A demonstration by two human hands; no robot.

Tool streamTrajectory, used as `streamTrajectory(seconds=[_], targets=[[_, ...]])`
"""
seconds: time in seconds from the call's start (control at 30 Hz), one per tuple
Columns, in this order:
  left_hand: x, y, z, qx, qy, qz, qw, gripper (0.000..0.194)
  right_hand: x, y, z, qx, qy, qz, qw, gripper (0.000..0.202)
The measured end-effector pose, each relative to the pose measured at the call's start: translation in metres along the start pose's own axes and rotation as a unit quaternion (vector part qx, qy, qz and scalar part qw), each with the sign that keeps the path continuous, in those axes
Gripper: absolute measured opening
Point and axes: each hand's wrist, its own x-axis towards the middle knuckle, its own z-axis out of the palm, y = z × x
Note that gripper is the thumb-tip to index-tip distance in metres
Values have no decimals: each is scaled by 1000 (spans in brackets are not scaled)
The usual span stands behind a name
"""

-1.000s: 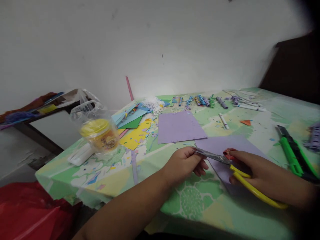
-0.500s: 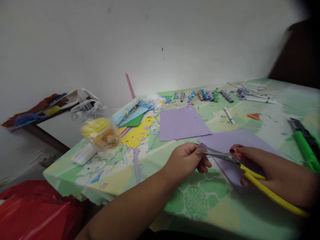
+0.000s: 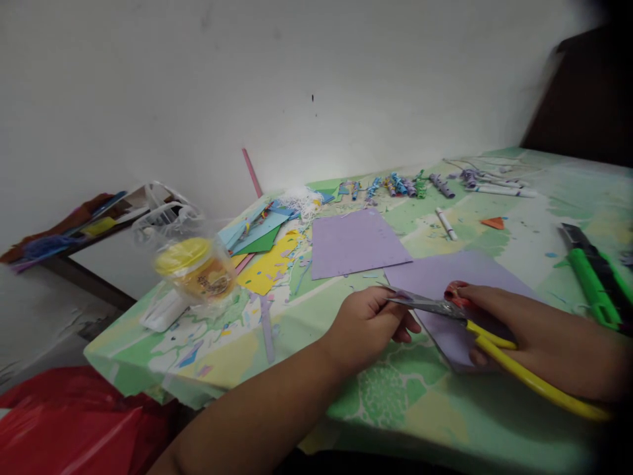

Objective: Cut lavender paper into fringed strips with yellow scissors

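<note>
grip: r. hand [image 3: 524, 336] wrapped round yellow-handled scissors [image 3: 448, 309], blades parted
l. hand [image 3: 363, 324] pinches sm. purple bit [image 3: 401, 296] betw. blades, above tabletop [image 3: 297, 330]; purple sheet [image 3: 465, 274] nr. scissors, 2nd sheet [image 3: 359, 244] behind, green cutter [image 3: 586, 274] to r.

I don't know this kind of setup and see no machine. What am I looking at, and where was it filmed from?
There is no robot: these are a person's bare hands. Every picture comes from one camera on their head, looking forward and down, so both arms reach in from below. The right hand holds scissors; the left hand pinches a tiny purple bit at the blades. On the patterned cloth lie two purple sheets, a white pen, curly paper rolls, a green cutter and a bagged yellow tub.
</note>
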Motion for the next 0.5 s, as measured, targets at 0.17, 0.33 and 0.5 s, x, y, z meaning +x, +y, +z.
streamTrajectory(seconds=[0.17, 0.33, 0.5], targets=[[0, -4, -1, 9, -8, 32, 999, 20, -2, -15, -8, 19, -10, -14, 1000, 29], [1, -5, -1, 11, -14, 36, 999, 20, 0, -10, -6, 29, 19, -36, 999, 34], [1, -5, -2, -1, -19, 38, 999, 16, 2, 0, 0, 31, 12, -50, 998, 39]])
